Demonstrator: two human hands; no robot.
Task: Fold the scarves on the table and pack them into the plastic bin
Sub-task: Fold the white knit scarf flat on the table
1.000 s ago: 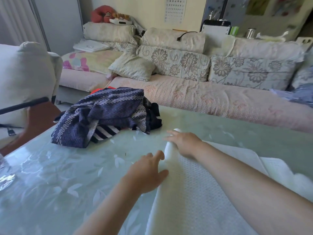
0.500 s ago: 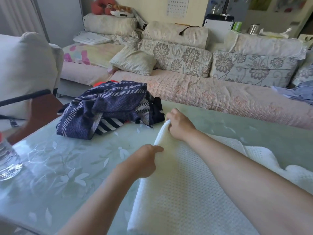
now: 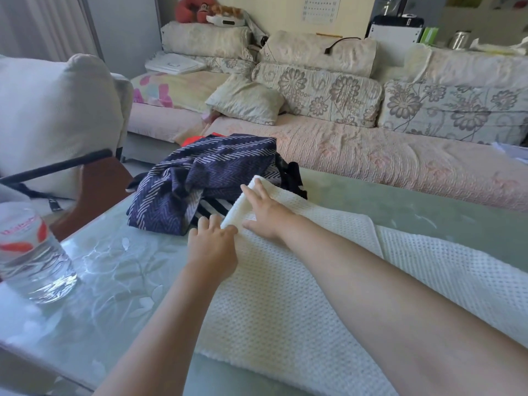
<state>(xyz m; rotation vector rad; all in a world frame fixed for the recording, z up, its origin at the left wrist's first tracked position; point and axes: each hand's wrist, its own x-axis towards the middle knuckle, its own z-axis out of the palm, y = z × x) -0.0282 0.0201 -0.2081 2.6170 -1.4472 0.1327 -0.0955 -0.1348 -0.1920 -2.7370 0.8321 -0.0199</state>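
A white waffle-knit scarf (image 3: 274, 287) lies folded lengthwise on the glass table (image 3: 114, 270), its far corner lying over a heap of scarves. My right hand (image 3: 264, 210) lies flat on that far end with fingers spread. My left hand (image 3: 213, 247) rests on the scarf's left edge just below it, fingertips touching the fold. The heap holds a navy scarf with white chevron stripes (image 3: 205, 178), a black-and-white striped one (image 3: 213, 207) beneath it and an orange-red piece (image 3: 194, 140) behind. No plastic bin is in view.
A water bottle (image 3: 28, 250) stands at the table's left edge. A brown chair (image 3: 94, 190) and a white cushion (image 3: 54, 115) are at the left. A long sofa (image 3: 371, 155) with floral cushions runs behind the table.
My right hand has opened from a grip on the scarf's far corner to lie flat on it. The left hand slid up the left edge toward the right hand. The camera moved closer.
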